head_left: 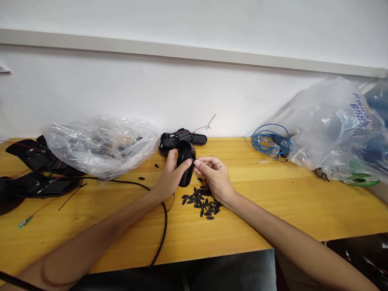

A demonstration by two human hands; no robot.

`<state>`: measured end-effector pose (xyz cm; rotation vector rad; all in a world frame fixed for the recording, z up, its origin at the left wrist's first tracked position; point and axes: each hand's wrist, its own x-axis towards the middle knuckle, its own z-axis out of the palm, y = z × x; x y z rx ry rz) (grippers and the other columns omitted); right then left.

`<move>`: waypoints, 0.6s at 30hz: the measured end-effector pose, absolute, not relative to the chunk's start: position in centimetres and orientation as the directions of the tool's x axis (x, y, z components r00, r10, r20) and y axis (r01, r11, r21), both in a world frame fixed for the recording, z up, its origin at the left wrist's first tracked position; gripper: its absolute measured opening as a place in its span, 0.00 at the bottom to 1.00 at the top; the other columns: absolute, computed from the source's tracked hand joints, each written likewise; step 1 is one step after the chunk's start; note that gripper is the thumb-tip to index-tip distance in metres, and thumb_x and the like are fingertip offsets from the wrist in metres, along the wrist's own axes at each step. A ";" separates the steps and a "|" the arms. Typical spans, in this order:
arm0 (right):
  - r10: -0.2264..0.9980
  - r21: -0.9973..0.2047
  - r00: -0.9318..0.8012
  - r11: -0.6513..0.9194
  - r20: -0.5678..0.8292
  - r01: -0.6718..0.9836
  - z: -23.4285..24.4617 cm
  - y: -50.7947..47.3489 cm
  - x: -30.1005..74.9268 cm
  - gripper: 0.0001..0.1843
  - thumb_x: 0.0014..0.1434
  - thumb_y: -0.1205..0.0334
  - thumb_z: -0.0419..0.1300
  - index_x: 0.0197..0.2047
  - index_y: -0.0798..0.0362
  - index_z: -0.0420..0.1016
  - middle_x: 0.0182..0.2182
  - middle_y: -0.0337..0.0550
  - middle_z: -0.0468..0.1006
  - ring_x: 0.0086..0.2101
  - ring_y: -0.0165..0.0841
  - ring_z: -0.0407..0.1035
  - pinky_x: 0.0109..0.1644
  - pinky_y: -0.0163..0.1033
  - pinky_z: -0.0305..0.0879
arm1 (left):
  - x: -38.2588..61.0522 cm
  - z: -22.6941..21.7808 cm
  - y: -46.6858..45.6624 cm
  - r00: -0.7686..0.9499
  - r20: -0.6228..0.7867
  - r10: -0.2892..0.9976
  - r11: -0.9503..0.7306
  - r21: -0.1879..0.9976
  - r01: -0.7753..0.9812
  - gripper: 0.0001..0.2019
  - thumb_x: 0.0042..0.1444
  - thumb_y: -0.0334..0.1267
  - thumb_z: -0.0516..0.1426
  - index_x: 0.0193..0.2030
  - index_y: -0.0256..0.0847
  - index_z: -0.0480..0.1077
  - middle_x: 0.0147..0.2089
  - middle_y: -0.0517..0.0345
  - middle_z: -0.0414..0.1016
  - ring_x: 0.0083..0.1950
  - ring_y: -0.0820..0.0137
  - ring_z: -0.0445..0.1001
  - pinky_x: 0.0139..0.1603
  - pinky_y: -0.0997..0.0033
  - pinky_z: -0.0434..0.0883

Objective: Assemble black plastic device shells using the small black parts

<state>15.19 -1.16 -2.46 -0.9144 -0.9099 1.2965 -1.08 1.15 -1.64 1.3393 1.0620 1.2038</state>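
Note:
A black curved plastic housing (pixel 185 174) is held upright above the table by my left hand (pixel 169 178), thumb across its front and fingers behind it. Against the housing's right edge, my right hand (pixel 216 176) is closed in a pinch at the tips of thumb and forefinger. Whatever sits in that pinch is too small to make out. Below the hands lies a loose pile of small black plastic pieces (pixel 202 200), partly covered by the right hand. More black housings (pixel 198 139) with thin red and black wires rest just behind.
A clear plastic bag (pixel 104 145) and wired black housings (pixel 36 184) lie to the left. A black cable (pixel 165 226) crosses the wooden table (pixel 260 206). On the right are a blue wire coil (pixel 269 140), a large plastic bag (pixel 327 125) and a green spool (pixel 362 180).

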 end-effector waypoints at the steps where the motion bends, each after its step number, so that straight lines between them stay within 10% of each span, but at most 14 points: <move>1: 0.998 -0.929 0.058 0.058 0.040 -0.367 -2.5 -1.1 15.2 0.26 0.46 0.41 0.86 0.39 0.47 0.86 0.32 0.39 0.85 0.34 0.34 0.80 0.44 0.41 0.80 | -1.1 -1.7 1.1 0.119 0.109 0.987 -0.109 0.994 -0.011 0.23 0.58 0.53 0.67 0.53 0.46 0.66 0.44 0.60 0.72 0.49 0.61 0.73 0.50 0.64 0.73; 18: 0.974 -0.928 -0.196 0.032 0.112 -0.370 -1.3 -0.9 16.2 0.37 0.48 0.44 0.86 0.56 0.43 0.77 0.43 0.37 0.84 0.42 0.35 0.79 0.50 0.40 0.78 | -2.8 -0.3 1.3 0.498 -0.002 0.867 0.033 0.998 -0.053 0.26 0.66 0.54 0.64 0.66 0.49 0.71 0.59 0.54 0.80 0.67 0.53 0.76 0.65 0.58 0.72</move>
